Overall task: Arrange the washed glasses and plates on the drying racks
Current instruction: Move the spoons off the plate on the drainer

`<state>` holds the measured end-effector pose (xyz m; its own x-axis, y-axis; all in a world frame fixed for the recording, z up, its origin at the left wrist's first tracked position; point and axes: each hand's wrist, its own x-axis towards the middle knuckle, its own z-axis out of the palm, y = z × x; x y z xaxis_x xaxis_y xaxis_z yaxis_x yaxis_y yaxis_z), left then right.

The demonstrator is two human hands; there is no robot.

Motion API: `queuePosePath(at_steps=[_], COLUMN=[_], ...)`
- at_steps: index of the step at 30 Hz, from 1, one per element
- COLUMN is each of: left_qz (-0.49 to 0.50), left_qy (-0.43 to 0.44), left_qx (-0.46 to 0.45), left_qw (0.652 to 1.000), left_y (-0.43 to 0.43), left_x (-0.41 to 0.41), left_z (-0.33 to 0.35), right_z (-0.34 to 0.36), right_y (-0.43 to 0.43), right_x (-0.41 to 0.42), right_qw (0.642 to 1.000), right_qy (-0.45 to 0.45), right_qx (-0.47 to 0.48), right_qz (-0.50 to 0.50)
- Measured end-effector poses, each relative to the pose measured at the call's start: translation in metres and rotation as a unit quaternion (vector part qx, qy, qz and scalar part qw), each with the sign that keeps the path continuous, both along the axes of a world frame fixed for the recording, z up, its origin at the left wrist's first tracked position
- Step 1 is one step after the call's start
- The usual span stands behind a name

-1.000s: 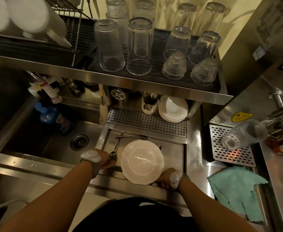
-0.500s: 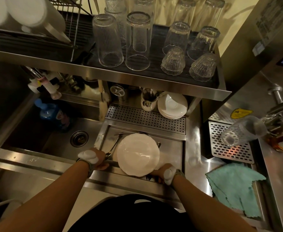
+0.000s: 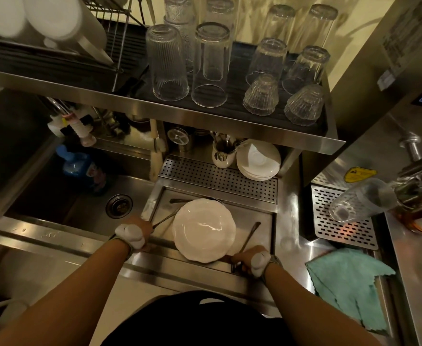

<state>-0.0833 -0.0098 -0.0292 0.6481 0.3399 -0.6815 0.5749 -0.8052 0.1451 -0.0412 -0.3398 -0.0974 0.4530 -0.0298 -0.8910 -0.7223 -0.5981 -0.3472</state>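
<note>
A white scalloped plate [image 3: 205, 229] sits tilted in the shallow steel tray [image 3: 262, 221] beside the sink. My right hand [image 3: 251, 260] is closed at the plate's lower right rim, next to a long spoon [image 3: 251, 236]. At the tray's left edge my left hand [image 3: 135, 233] is closed around thin cutlery handles [image 3: 165, 219]. Several upturned glasses [image 3: 167, 63] stand on the black ribbed mat [image 3: 232, 101] of the upper shelf. White plates [image 3: 52, 16] stand in the wire rack at the top left.
A saucer stack [image 3: 258, 159] and a cutlery cup [image 3: 223, 154] stand behind a perforated drain plate [image 3: 217, 178]. The sink with its drain [image 3: 119, 206] and a blue bottle [image 3: 73, 163] lies left. Right: a glass on its side [image 3: 357, 203] and a teal cloth [image 3: 349, 283].
The plate has shifted a little away from me and to the left, uncovering the long spoon on its right. Both hands stay closed at the tray's near edge.
</note>
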Motion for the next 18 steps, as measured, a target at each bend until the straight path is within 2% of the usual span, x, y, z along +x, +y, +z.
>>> queuePosePath(at_steps=[2, 4, 7, 11, 14, 18], left_qz=[0.069, 0.065, 0.117, 0.105, 0.114, 0.125], left_qy=[-0.038, -0.08, -0.155, -0.217, -0.264, -0.33], left_qx=[-0.008, 0.008, 0.002, 0.008, -0.022, -0.052], left_qw=[0.997, 0.995, 0.981, 0.971, 0.957, 0.934], left_y=[0.0, 0.004, 0.009, 0.012, 0.003, -0.016], left_x=[0.003, 0.011, 0.027, 0.046, 0.055, 0.067], left_z=[0.013, 0.018, 0.028, 0.046, 0.063, 0.077], right_z=[0.005, 0.008, 0.022, 0.051, 0.076, 0.114], right_y=[-0.006, -0.008, 0.0, 0.013, 0.018, 0.019], right_x=[0.002, 0.005, 0.014, 0.033, 0.05, 0.074], right_qw=[0.999, 0.998, 0.995, 0.989, 0.979, 0.969], right_qy=[-0.022, -0.039, -0.061, -0.098, -0.146, -0.221], right_qx=[-0.026, -0.029, -0.025, -0.001, -0.006, 0.032], right_qz=[0.025, 0.04, 0.068, 0.109, 0.139, 0.109])
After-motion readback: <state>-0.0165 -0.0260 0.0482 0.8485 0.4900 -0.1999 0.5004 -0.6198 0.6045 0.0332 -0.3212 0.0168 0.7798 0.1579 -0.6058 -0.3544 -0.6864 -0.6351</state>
